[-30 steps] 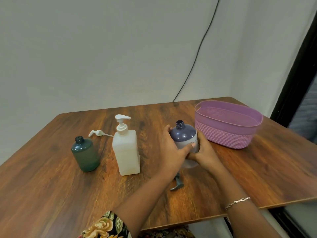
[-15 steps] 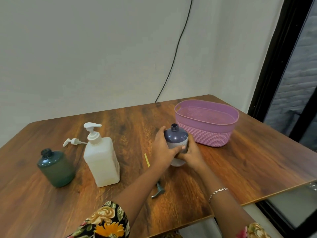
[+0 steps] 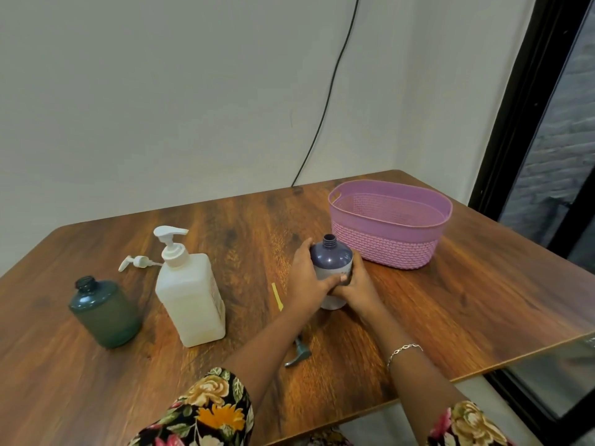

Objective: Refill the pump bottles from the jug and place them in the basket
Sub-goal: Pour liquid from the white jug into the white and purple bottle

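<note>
Both hands wrap the purple bottle (image 3: pixel 331 262), the left hand (image 3: pixel 307 278) curled round its near-left side and the right hand (image 3: pixel 357 284) round its lower right, fingers meeting over the pale label. The bottle stands upright on the wooden table (image 3: pixel 450 300) with its neck uncapped. It looks ready for filling, so keep its base flat, hold it with one hand only, and send the other to the jug (image 3: pixel 190 294) well left of the grip. The neck is narrow and threaded, so a slow, centred pour seems wise. The bottle is round-shouldered, smooth plastic; the jug is square, milky and pump-topped. A dark pump (image 3: pixel 297 352) lies just nearer than the grip, and the woven-look plastic basket (image 3: pixel 396 249) sits just beyond to the right. The green bottle (image 3: pixel 103 313) stands farthest left, also uncapped.
</note>
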`<control>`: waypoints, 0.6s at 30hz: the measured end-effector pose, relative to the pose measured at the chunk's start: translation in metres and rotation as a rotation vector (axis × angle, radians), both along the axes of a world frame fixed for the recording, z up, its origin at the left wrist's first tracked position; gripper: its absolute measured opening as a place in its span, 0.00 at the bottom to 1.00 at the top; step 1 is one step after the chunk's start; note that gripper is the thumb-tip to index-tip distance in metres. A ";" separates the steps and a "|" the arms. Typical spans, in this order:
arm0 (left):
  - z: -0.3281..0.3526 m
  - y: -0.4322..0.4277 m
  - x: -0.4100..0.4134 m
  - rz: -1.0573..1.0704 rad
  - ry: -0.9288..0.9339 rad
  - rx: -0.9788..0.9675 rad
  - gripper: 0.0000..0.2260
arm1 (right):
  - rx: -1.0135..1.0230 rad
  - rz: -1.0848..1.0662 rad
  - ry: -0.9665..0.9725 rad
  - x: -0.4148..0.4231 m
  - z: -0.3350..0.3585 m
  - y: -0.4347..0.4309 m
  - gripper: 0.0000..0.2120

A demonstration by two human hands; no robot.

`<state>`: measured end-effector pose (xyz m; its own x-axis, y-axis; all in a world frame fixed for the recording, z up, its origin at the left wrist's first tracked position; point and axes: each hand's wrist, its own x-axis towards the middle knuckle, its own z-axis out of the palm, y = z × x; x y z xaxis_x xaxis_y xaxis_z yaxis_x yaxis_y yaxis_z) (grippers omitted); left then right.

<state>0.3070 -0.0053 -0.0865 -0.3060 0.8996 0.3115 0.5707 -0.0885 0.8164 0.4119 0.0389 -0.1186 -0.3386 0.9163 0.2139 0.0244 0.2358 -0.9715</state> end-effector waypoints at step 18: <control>0.001 -0.002 -0.002 -0.002 0.160 -0.037 0.38 | 0.002 0.019 -0.145 0.005 0.003 -0.002 0.38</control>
<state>0.3050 -0.0078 -0.0850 -0.2531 0.9120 0.3227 0.6933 -0.0616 0.7180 0.4166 0.0374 -0.1156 -0.3835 0.9090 0.1630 0.1596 0.2391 -0.9578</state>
